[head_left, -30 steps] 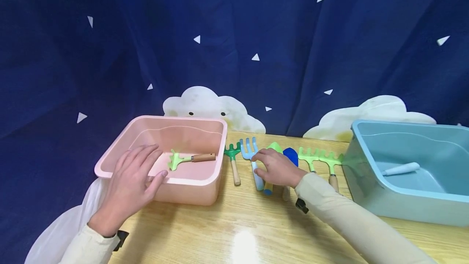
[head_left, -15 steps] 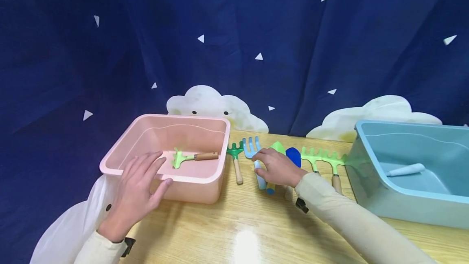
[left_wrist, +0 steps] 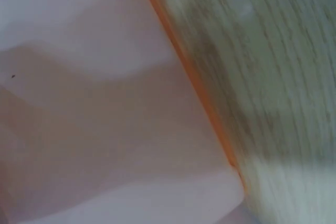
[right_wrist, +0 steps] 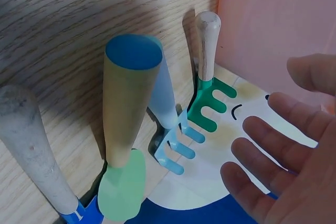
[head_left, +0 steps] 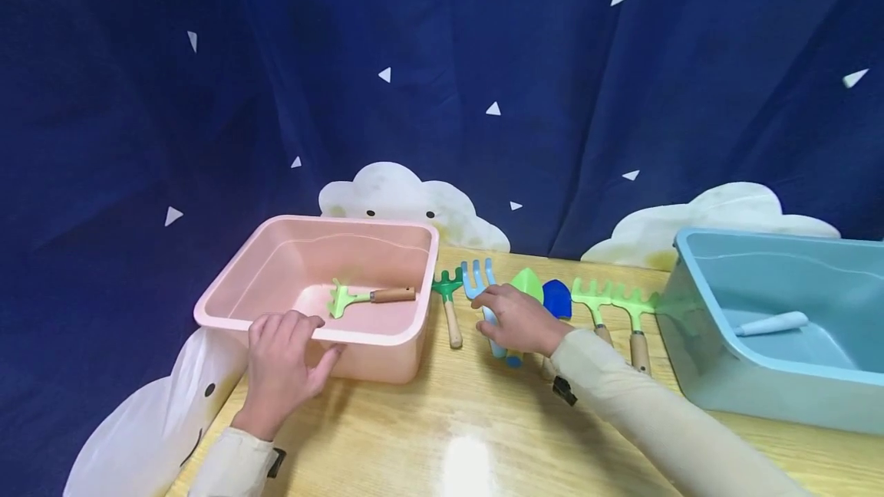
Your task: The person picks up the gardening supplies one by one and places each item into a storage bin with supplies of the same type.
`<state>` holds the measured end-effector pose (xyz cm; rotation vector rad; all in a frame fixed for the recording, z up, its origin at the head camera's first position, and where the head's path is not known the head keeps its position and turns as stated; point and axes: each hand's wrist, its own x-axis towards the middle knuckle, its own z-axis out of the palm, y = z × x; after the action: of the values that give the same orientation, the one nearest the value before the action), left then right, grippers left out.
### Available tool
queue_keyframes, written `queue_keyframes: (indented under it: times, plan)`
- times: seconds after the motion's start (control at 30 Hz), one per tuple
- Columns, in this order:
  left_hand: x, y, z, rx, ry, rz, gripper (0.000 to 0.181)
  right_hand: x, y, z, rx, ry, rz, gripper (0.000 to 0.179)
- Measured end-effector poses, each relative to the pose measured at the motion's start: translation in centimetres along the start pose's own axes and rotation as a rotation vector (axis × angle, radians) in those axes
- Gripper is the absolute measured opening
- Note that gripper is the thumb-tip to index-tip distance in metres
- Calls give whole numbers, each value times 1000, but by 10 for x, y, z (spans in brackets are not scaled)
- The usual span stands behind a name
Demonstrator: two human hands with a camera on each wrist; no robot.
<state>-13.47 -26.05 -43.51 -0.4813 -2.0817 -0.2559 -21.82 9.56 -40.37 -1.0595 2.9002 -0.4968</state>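
Note:
In the head view my left hand (head_left: 283, 370) grips the near rim of a pink bin (head_left: 376, 359), fingers over the edge and thumb outside. A light green hand rake (head_left: 343, 298) with a wooden handle lies inside. My right hand (head_left: 521, 320) is above a light blue hand fork (head_left: 478, 281), its fingers apart and holding nothing in the right wrist view. Beside that fork are a green hand rake (head_left: 451, 305), a light green trowel (head_left: 529, 284) with a blue-ended handle (right_wrist: 131, 98), and a blue trowel (head_left: 557, 299). The left wrist view shows only the bin's wall and tabletop.
Two light green rakes (head_left: 635, 309) lie farther right on the wooden table (head_left: 400, 436). A blue bin (head_left: 766, 390) stands at the right, with a light blue handle (head_left: 773, 324) in it. A dark blue curtain (head_left: 442, 98) hangs behind.
My left hand has come down and right from above the pink bin onto its near rim. The right hand stays over the light blue fork. The head view has shifted slightly.

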Motion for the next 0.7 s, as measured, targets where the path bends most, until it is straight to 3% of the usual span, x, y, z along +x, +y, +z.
queue_keyframes:
  times: [0.43,0.7]
  plan:
    - [1,1,9,-17,51,11,54,1,4,3,-11,6,17,32]
    - [-3,-1,9,-21,62,-3,57,15,-1,10,27,-3,13,33]
